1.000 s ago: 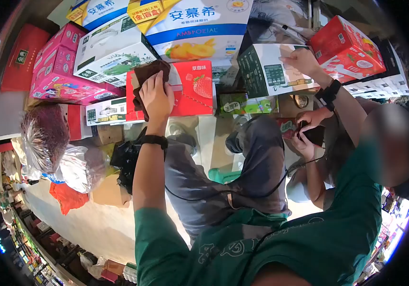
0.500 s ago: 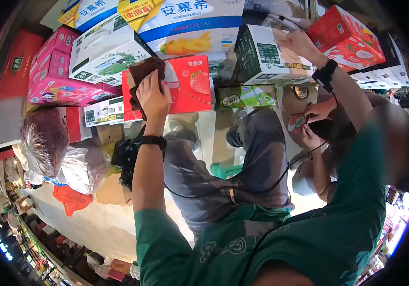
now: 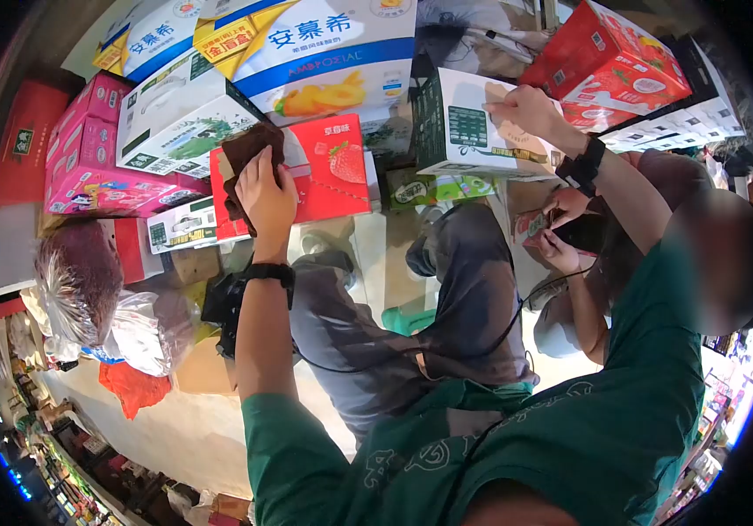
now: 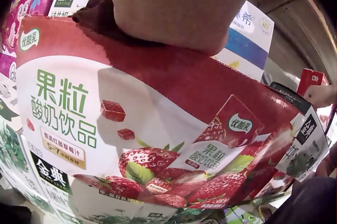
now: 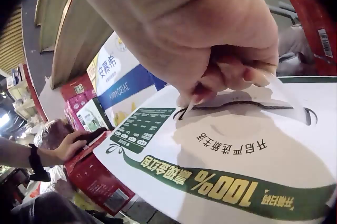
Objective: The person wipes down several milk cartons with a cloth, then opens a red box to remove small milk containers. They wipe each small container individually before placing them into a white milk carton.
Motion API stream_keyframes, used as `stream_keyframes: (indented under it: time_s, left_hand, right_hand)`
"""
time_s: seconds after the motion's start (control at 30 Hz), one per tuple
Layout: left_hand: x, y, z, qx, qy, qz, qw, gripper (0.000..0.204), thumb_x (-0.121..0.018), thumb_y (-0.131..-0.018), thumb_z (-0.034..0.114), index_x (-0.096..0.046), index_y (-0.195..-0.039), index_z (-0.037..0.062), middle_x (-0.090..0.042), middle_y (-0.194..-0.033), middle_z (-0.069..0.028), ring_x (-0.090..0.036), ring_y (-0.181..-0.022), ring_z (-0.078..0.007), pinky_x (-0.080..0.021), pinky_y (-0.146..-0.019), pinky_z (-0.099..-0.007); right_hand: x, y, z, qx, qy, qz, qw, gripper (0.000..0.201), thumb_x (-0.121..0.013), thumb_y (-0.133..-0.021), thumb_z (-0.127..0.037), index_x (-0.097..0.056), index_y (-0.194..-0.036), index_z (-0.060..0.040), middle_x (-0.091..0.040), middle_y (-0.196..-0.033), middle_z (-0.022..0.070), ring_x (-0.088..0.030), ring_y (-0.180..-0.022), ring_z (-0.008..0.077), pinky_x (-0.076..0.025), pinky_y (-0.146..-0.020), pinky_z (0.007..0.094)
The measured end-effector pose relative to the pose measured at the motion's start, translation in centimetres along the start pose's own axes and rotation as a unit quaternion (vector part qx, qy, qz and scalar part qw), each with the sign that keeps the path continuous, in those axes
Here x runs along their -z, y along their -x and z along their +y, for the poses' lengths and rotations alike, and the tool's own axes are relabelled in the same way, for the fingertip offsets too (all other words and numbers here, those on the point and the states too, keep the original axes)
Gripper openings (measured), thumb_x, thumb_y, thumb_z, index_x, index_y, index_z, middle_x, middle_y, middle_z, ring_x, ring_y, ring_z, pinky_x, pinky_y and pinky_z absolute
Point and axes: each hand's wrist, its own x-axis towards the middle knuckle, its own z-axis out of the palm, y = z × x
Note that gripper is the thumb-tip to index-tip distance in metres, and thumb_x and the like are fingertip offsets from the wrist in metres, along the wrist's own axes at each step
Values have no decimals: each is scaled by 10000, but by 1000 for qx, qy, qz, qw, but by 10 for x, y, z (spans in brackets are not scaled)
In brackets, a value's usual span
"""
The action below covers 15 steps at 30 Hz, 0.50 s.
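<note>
My left hand [image 3: 267, 200] presses a brown cloth [image 3: 249, 158] onto the upper edge of a red strawberry yogurt drink box [image 3: 332, 175], its fingers laid over the cloth. In the left wrist view that box's printed front [image 4: 158, 145] fills most of the picture, while the forearm hides the hand. My right hand [image 3: 530, 118] is on a white milk carton [image 3: 460, 92] to the right. Its fingers curl round the carton's white plastic carrying handle [image 5: 295, 100], which stands up in a loop from the top panel.
Large yogurt boxes [image 3: 324, 53], a white milk carton [image 3: 183, 118] and pink boxes [image 3: 87, 171] stand behind and left. A red strawberry box [image 3: 613, 66] is at right. Another person's hands [image 3: 560, 250] are close by on the right. Plastic bags [image 3: 78, 280] lie at left.
The white carton has turned slightly and shifted away relative to the red box, my right hand moving with it. My left hand stays on the cloth. The head view has shifted a little.
</note>
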Motion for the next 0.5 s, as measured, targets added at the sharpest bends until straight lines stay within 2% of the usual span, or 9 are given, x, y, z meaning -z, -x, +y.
stream_keyframes:
  time_s: [0.17,0.2,0.33,0.37,0.43,0.47,0.5]
  left_hand:
    - [-1,1,-2,-2,6,2,1000,383,-623,-838,134,-609,-1216,74,-638,-1133,-133,-593,-1043,-334,-437,-893,-445]
    - [0,1,-2,-1,7,2,1000,382,-623,-838,133,-609,-1215,75,-639,-1132,-135,-593,-1041,-335,-438,-892,-445]
    - [-1,1,-1,0,11,4,1000,375,-624,-836,135,-617,-1205,75,-643,-1125,-137,-594,-1041,-336,-439,-895,-446]
    - [-1,1,-1,-2,8,9,1000,371,-623,-836,136,-619,-1202,74,-644,-1123,-138,-594,-1042,-336,-438,-897,-446]
    - [-1,2,-1,-1,5,8,1000,365,-622,-838,137,-622,-1198,72,-645,-1122,-139,-594,-1045,-335,-437,-903,-445]
    - [-2,0,-1,1,3,4,1000,363,-621,-840,137,-623,-1197,71,-645,-1123,-140,-594,-1048,-335,-437,-906,-445]
    - [-1,-1,-1,3,1,-1,1000,360,-620,-842,137,-625,-1195,70,-645,-1123,-141,-594,-1050,-335,-436,-909,-444]
  right_hand:
    - [-6,19,0,-29,13,-37,999,487,-707,-816,-486,-723,-821,0,-653,-707,215,-672,-671,337,-509,-649,420]
    - [-11,24,1,23,19,-4,1000,474,-723,-786,-472,-717,-777,1,-644,-707,220,-658,-675,354,-510,-652,433]
    - [-41,18,16,61,100,4,993,470,-727,-740,-484,-718,-755,-14,-649,-760,216,-646,-705,373,-511,-665,428]
    - [-43,21,21,37,94,-13,995,475,-728,-733,-490,-718,-751,-15,-653,-768,214,-649,-715,372,-512,-671,429]
    - [-30,40,-8,-10,82,-49,995,486,-730,-721,-503,-718,-744,-18,-659,-786,210,-654,-734,372,-514,-683,429]
    - [-66,20,36,-12,49,-68,996,478,-740,-711,-500,-720,-735,-22,-671,-800,202,-662,-756,369,-519,-704,436]
    - [-79,18,44,3,56,-67,996,467,-746,-717,-492,-714,-726,-26,-671,-783,191,-661,-737,352,-512,-687,435]
